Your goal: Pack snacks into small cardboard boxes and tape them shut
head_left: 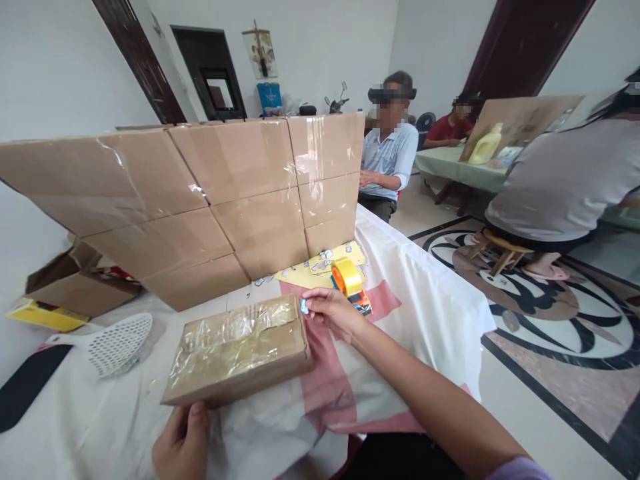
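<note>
Head view: taped box (239, 350) lies long axis left-right.

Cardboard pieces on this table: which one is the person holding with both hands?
The flat taped parcel lying nearest the camera: the left hand grips its near edge, the right hand its far corner. The tall cardboard screen behind stands untouched.

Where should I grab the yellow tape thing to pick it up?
Probably from above, by the tape dispenser's yellow roll: it stands upright on the table with its rounded top free. Come from the right, since the right hand sits just in front of it.
</note>
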Tool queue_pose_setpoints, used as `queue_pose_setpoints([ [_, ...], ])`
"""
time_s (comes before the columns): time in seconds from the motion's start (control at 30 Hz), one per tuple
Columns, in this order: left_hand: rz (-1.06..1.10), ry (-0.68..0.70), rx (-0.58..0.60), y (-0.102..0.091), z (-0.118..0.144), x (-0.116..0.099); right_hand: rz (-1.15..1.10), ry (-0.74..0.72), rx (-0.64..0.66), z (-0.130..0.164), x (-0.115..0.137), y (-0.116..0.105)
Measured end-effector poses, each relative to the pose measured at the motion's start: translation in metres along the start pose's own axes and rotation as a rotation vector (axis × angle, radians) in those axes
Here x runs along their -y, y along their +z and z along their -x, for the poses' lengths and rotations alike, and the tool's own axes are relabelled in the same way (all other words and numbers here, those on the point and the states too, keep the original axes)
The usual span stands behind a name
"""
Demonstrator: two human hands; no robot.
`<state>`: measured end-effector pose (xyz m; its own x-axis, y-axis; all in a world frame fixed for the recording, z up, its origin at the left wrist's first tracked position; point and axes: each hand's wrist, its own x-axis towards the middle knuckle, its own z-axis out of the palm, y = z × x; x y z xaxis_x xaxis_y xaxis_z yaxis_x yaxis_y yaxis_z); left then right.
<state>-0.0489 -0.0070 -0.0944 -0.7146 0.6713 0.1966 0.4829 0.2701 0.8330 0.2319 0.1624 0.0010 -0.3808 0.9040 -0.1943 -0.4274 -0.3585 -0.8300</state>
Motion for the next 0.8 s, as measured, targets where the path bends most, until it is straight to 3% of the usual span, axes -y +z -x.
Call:
queue_pose_setpoints([
  [0.2,0.037,0.048,-0.03,0.005,0.005,-0.005,-0.004,0.122,-0.159,-0.01,-0.028,-0.006],
  [0.37,0.023,0.101,-0.08,0.007,0.007,-0.005,0.001,0.169,-0.159,-0.008,-0.032,-0.006],
  [0.6,-0.012,0.166,-0.084,0.006,0.004,0.003,0.017,0.223,-0.16,0.022,-0.046,-0.005],
  [0.8,-0.016,0.19,-0.104,0.006,0.003,0.014,0.097,0.007,-0.132,0.021,-0.046,-0.011],
])
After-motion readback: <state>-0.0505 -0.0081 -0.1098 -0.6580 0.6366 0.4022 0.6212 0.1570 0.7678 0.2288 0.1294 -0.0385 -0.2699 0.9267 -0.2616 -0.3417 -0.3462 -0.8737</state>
